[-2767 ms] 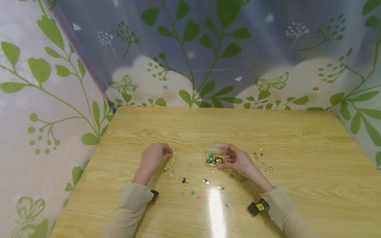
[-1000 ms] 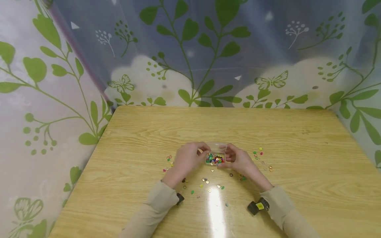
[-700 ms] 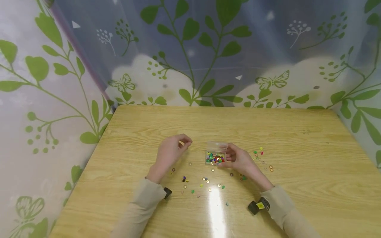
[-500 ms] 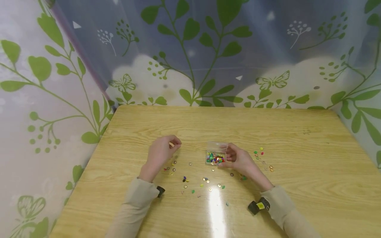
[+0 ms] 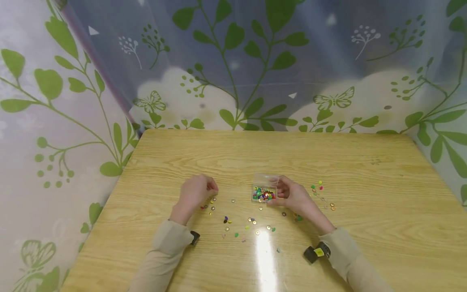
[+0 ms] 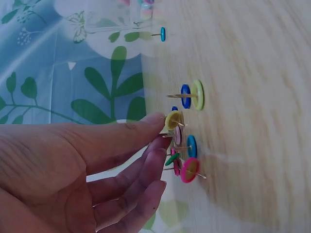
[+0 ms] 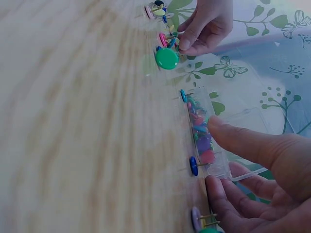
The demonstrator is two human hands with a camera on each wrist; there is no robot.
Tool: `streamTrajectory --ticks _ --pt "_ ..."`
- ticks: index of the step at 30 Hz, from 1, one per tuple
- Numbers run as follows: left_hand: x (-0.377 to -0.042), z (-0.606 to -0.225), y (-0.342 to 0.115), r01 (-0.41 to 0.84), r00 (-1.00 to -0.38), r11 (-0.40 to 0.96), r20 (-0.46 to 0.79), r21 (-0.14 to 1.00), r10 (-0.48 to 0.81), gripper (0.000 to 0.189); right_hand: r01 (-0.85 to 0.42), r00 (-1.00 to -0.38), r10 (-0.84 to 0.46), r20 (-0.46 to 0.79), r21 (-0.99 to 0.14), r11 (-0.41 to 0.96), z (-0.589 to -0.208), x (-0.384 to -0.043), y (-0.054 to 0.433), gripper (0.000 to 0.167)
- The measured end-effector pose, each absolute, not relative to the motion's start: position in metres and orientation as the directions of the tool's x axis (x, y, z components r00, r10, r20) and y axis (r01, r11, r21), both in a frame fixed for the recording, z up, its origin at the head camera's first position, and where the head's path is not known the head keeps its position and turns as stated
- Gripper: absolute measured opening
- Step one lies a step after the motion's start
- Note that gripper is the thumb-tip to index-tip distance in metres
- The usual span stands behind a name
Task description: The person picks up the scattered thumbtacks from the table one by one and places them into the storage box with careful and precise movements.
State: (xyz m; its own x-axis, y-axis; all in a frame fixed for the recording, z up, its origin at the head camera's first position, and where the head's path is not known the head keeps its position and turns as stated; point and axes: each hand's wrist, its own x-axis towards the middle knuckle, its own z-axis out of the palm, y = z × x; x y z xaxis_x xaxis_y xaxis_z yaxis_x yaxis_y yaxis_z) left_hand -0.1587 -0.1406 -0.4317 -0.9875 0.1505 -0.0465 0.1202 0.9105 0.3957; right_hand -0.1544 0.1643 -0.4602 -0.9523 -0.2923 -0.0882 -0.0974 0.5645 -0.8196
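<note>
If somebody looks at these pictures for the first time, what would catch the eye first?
Probably the large green leaf print behind the table. Next would come the open clear box of colourful thumbtacks, held by the right hand, then the loose thumbtacks scattered on the tabletop, some beside the left hand.

A clear box (image 5: 256, 201), lid (image 5: 263, 179) raised, sits gripped by the right hand (image 5: 294, 197), filled with colourful thumbtacks (image 5: 263, 194). Loose tacks (image 5: 233, 201) lie scattered about, many pins up; whether the left hand (image 5: 194, 192) pinches one is unclear.
</note>
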Motion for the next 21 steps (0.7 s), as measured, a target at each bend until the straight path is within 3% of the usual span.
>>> streamTrajectory --ticks 8,21 --pt "-0.159 -0.430 -0.136 0.107 -0.994 0.891 0.024 0.441 0.108 0.006 -0.112 -0.953 -0.293 -0.075 -0.812 0.573 -0.460 -0.154 0.165 0.062" --pt "-0.160 -0.424 -0.107 0.218 -0.976 0.867 0.117 0.449 0.185 0.012 -0.115 -0.953 -0.294 -0.070 -0.816 0.566 -0.463 -0.155 0.164 0.063"
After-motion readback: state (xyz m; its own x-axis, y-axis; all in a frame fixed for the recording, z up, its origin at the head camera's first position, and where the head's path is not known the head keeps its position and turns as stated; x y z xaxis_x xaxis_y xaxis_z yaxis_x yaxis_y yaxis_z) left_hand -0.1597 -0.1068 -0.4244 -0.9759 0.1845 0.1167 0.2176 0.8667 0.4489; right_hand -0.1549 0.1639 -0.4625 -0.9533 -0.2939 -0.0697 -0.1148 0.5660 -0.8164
